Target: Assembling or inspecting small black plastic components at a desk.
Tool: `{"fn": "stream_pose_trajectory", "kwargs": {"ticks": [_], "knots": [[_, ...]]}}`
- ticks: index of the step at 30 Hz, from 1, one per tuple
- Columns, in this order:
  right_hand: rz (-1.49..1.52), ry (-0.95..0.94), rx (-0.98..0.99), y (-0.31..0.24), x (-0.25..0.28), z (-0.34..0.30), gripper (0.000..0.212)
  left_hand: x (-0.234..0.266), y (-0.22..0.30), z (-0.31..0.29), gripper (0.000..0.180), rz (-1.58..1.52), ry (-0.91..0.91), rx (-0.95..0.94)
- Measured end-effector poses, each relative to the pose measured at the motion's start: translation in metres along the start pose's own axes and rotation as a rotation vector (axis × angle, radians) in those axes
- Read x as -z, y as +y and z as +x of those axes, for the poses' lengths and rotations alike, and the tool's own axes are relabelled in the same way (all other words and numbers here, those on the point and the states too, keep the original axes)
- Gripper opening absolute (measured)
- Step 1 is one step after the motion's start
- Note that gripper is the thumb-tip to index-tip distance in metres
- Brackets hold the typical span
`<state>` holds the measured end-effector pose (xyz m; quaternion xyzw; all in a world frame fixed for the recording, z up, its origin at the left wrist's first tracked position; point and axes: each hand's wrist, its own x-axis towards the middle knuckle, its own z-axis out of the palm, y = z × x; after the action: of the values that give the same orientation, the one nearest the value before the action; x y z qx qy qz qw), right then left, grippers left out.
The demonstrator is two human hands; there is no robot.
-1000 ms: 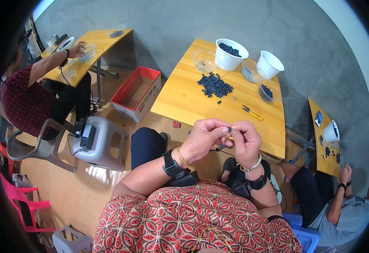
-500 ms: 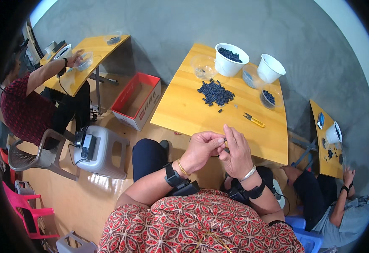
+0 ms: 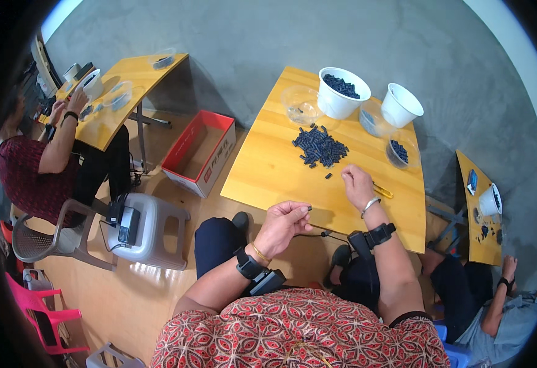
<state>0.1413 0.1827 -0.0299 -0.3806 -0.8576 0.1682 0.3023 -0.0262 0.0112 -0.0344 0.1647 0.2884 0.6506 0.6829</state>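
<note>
Between the thumb and forefinger of my left hand (image 3: 282, 228) is a small black cylindrical piece (image 3: 309, 208), held just off the table's near edge. Over the tabletop, my right hand (image 3: 358, 187) is closed with its fingertips together, pointing down. Whatever it may pinch is too small or hidden to make out. A pile of short black cylindrical pieces (image 3: 319, 146) lies just beyond it to the left, with one loose piece (image 3: 328, 176) near my fingers. The yellow-handled thread snips (image 3: 384, 191) are partly covered by my right hand.
On the wooden table (image 3: 262, 178) stand a filled white bucket (image 3: 336, 108), another white bucket (image 3: 403, 104) and several clear tubs, one with black pieces (image 3: 398, 149). A red-and-white box (image 3: 198, 153) sits on the floor. Co-workers sit at tables left and right.
My hands have parted. The right moved forward and right over the table beside the snips, while the left stayed near the edge with the black piece. The left co-worker's hands moved too.
</note>
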Motion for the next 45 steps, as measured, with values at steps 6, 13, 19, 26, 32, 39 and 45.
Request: {"fn": "stream_pose_trajectory", "kwargs": {"ticks": [6, 13, 19, 26, 32, 39, 45], "knots": [[-0.218, -0.169, 0.049, -0.001, -0.021, 0.011, 0.011, 0.009, -0.001, 0.006, 0.01, -0.007, 0.015, 0.02], [-0.251, -0.144, 0.06, -0.008, -0.043, 0.021, 0.008, 0.012, -0.003, 0.014, 0.01, -0.012, 0.02, 0.041], [-0.189, -0.05, 0.028, -0.01, -0.037, 0.032, 0.008, 0.014, 0.002, 0.015, 0.01, -0.014, 0.062, 0.038], [-0.256, -0.073, 0.06, 0.003, -0.043, 0.039, 0.009, 0.016, 0.002, 0.017, 0.01, -0.023, 0.049, 0.029], [-0.331, -0.089, 0.035, 0.002, -0.038, 0.032, 0.008, 0.016, -0.001, 0.015, 0.01, -0.003, 0.078, 0.038], [0.079, -0.002, 0.013, -0.024, -0.004, 0.019, 0.007, 0.005, 0.003, 0.015, 0.012, 0.012, 0.012, 0.004], [0.88, -0.222, -0.172, -0.075, 0.039, -0.026, 0.005, -0.018, 0.009, 0.002, 0.014, -0.026, -0.118, -0.005]]}}
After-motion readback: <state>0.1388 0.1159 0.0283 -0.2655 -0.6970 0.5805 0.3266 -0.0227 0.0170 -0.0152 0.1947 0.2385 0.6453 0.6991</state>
